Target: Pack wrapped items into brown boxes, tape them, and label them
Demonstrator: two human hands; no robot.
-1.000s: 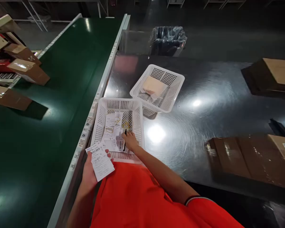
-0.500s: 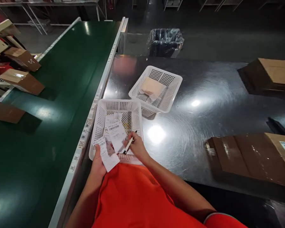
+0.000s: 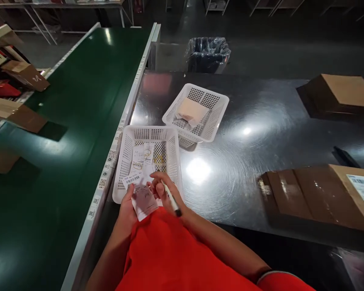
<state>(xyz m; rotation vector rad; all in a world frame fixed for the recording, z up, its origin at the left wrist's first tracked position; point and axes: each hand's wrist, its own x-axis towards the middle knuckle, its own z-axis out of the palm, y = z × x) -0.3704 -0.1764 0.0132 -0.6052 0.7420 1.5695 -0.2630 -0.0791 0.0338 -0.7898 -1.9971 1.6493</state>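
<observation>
My left hand (image 3: pixel 128 207) is closed on printed paper slips (image 3: pixel 144 200), its thumb lying on top of them. Close beside it, my right hand (image 3: pixel 169 193) has a white marker pen (image 3: pixel 170 198) with a dark end tucked between its fingers. That pen points down toward my body. The right fingertips are at the slips' edge; whether they pinch any paper I cannot tell. Both hands are over the near end of a white perforated basket (image 3: pixel 179 171). Inside it lie more printed slips (image 3: pixel 138 154) and yellow rubber bands (image 3: pixel 160 159).
A second white basket (image 3: pixel 220 117) behind holds a pale wrapped packet (image 3: pixel 191 111). Left of the metal table (image 3: pixel 227 182) runs a green conveyor belt (image 3: pixel 87 101) carrying cardboard boxes (image 3: pixel 16 115). More boxes (image 3: pixel 309 194) stand at right. A lined bin (image 3: pixel 208 60) stands beyond the table.
My right hand has come nearer the left, and the slip it held now lies with the left hand's slips. The marker has swung round toward me. Boxes on the belt have moved nearer.
</observation>
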